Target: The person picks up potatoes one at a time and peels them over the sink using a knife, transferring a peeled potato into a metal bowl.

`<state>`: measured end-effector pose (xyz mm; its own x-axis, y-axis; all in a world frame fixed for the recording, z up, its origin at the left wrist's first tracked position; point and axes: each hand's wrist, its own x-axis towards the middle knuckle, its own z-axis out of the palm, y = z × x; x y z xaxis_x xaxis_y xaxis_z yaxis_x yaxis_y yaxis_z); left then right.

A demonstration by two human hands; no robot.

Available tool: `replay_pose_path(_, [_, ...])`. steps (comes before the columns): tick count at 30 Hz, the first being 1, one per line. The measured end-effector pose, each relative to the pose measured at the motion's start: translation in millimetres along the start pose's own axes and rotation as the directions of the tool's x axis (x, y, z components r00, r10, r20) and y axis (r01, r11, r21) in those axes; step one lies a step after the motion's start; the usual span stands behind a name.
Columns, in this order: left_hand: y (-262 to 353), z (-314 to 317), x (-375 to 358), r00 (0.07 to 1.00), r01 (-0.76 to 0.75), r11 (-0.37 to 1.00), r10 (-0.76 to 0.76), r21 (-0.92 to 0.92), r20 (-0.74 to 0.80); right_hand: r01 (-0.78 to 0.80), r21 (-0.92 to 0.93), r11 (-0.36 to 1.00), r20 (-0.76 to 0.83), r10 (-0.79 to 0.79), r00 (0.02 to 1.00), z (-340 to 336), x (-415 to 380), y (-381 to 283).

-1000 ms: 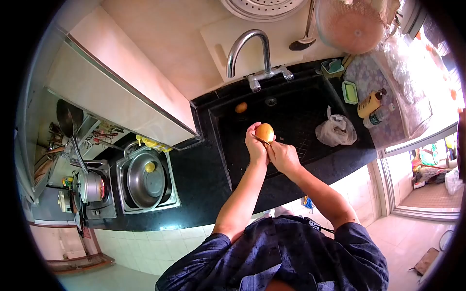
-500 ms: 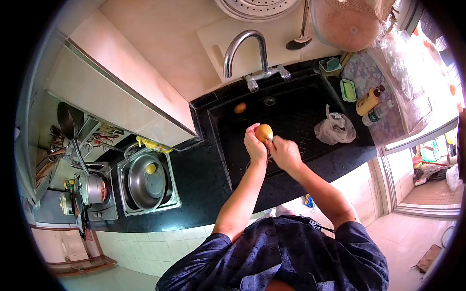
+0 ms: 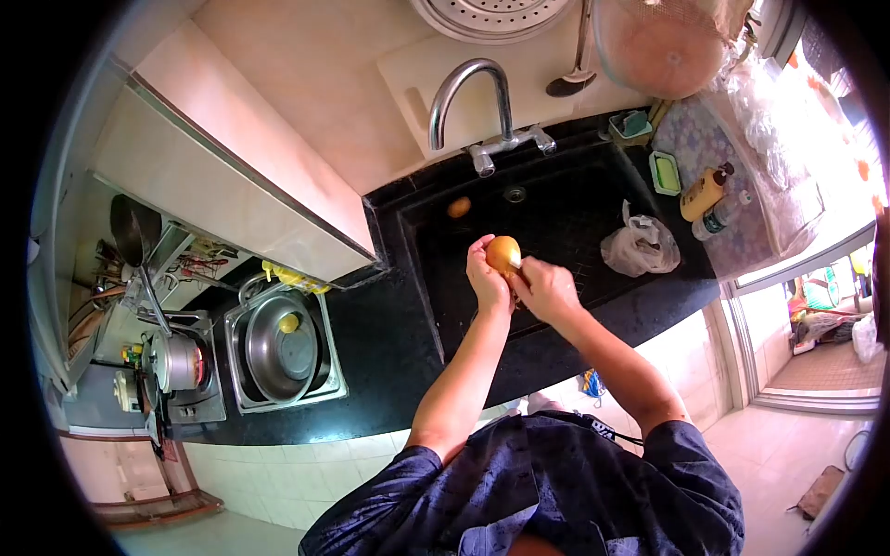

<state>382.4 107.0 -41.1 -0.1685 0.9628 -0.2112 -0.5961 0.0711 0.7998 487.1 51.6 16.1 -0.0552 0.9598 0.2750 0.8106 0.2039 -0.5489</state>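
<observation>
Over the black sink [image 3: 565, 208], my left hand [image 3: 489, 277] is wrapped round a yellow-brown potato-like item [image 3: 503, 252]. My right hand [image 3: 548, 289] is closed against its lower right side, on a small tool whose pale tip shows at the item's surface; the rest of that tool is hidden by the fingers. A second brown item [image 3: 459, 207] of the same kind lies in the sink's upper left, and a white plastic bag [image 3: 640, 246] sits at its right. A peeled yellow piece [image 3: 288, 322] rests in a steel basin [image 3: 281, 343] on the left.
A curved tap [image 3: 473, 67] rises behind the sink. On the right stand a green soap dish [image 3: 665, 173], a yellow pump bottle [image 3: 704, 193] and a clear bottle [image 3: 721, 216]. A pot [image 3: 176, 361] is on the stove at far left. A ladle [image 3: 571, 82] hangs on the wall.
My right hand has shifted slightly right along the held item, and its pale tool tip has moved a little with it. My left hand keeps its hold.
</observation>
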Motion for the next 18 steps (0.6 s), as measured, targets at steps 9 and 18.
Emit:
replay_pose_path(9, [16.5,11.8,-10.6,0.999,-0.011,0.999,0.012,0.034,-0.033,0.062,-0.003,0.998,0.028,-0.062,0.998,-2.2,4.0,3.4])
replay_pose_path(18, [16.4,10.5,-5.2,0.998,0.05,0.998,-0.052,-0.035,-0.032,0.127,0.046,0.991,0.014,-0.128,0.992,0.4,4.0,2.2])
